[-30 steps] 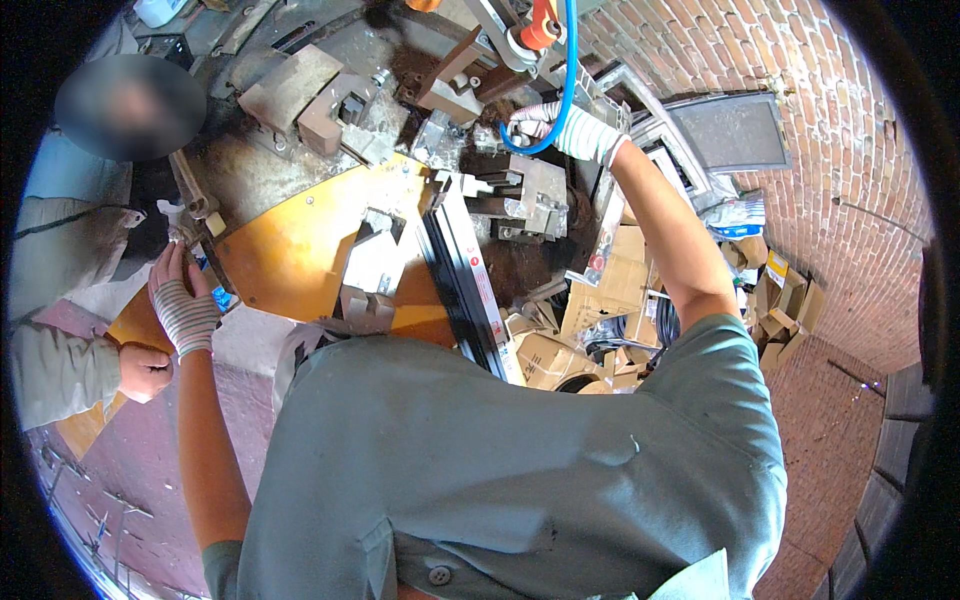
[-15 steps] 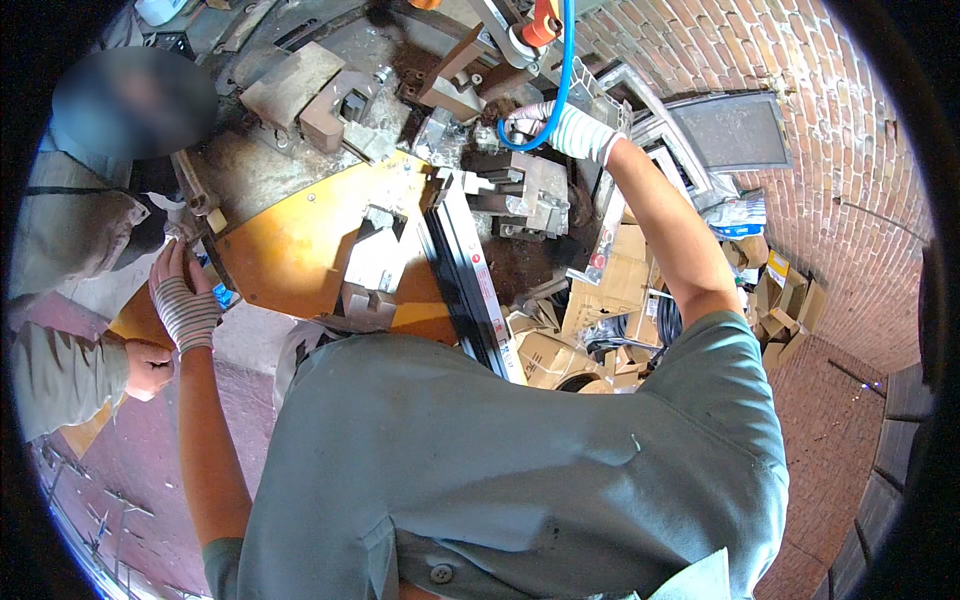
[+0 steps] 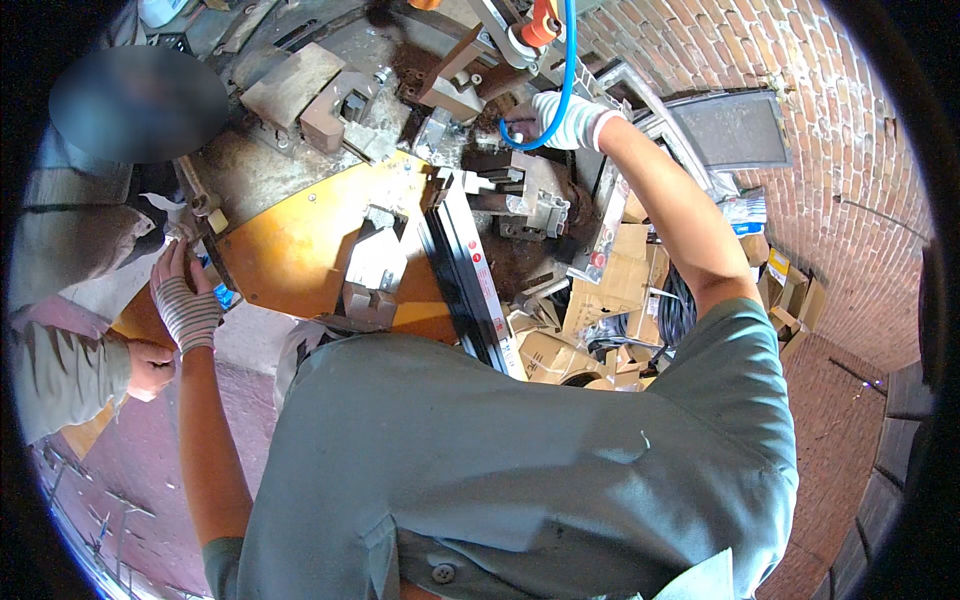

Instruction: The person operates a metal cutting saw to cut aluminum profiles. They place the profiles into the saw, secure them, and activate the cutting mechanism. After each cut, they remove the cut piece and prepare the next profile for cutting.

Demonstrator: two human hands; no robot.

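My left hand (image 3: 185, 305), in a striped glove with bare fingertips, rests at the left edge of the yellow machine plate (image 3: 285, 245). Its fingers are stretched out, beside a metal lever (image 3: 200, 195). Far right on the machine, my right hand (image 3: 565, 122), also in a striped glove, reaches behind a loop of blue hose (image 3: 571, 70). Its fingers curl down by the dark metal fittings; what they grip is hidden. Below it sits a metal clamp block (image 3: 535, 195). A long black and silver rail (image 3: 470, 270) slants from there toward my body.
A person in grey (image 3: 75, 225) stands close on the left, one hand (image 3: 150, 370) near my left forearm. Cardboard boxes (image 3: 610, 290) and coiled black cable (image 3: 680, 305) lie right of the rail. A brick wall (image 3: 830, 150) bounds the right side, with a grey panel (image 3: 730, 130) beside it.
My right hand has shifted slightly and now covers the round shiny part that showed at its fingers. My right elbow has moved a little to the right. The left hand stays put.
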